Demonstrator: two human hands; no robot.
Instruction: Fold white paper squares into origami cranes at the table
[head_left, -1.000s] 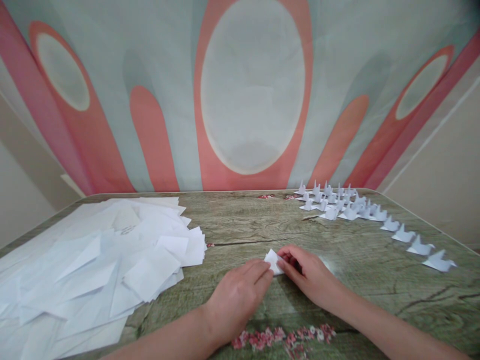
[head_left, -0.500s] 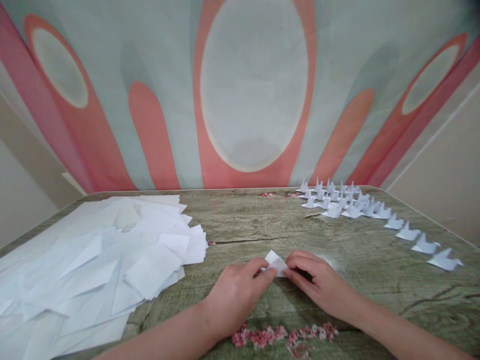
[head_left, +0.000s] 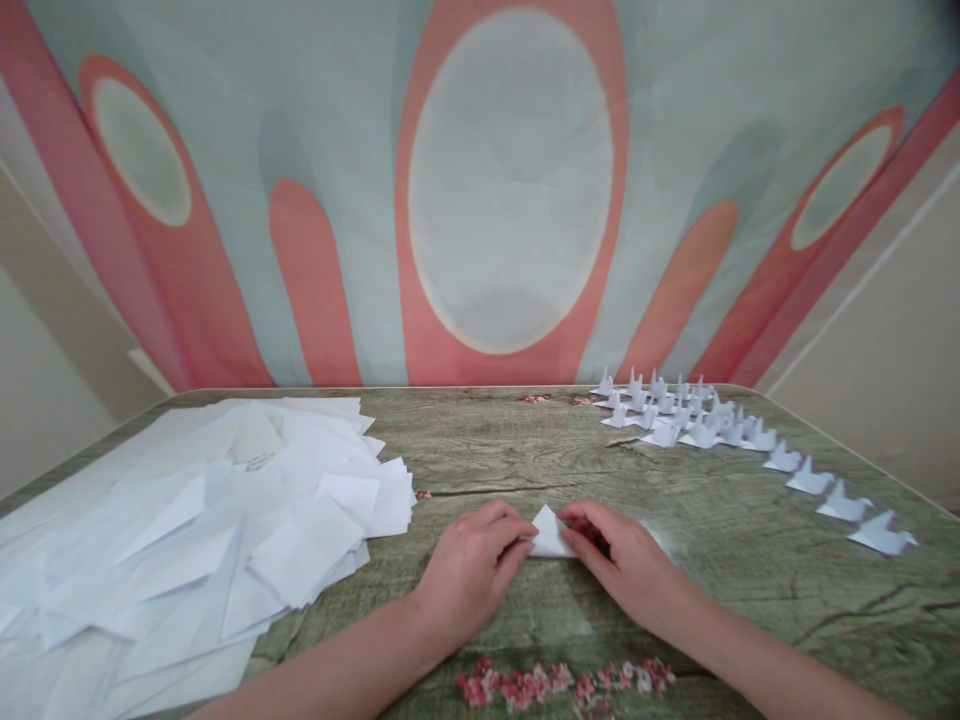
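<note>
A small white folded paper (head_left: pixel 550 535) shows as a triangle with its point toward the far side, low over the wood-patterned table. My left hand (head_left: pixel 480 560) pinches its left corner between thumb and fingers. On the opposite side, my right hand (head_left: pixel 619 560) grips the right corner the same way, fingers closed. The fingertips cover both side corners of the paper.
A wide, untidy pile of white paper sheets (head_left: pixel 300 545) covers the table's left side. Several folded paper cranes (head_left: pixel 806 478) stand in rows at the right. Behind the wood-grain table (head_left: pixel 480 440) rises a patterned wall covering (head_left: pixel 510 200).
The paper was a tilted square-like shape and now appears as an upright-pointing triangle with a level near edge. Both hands have shifted slightly around it, and the camera view has tipped a little.
</note>
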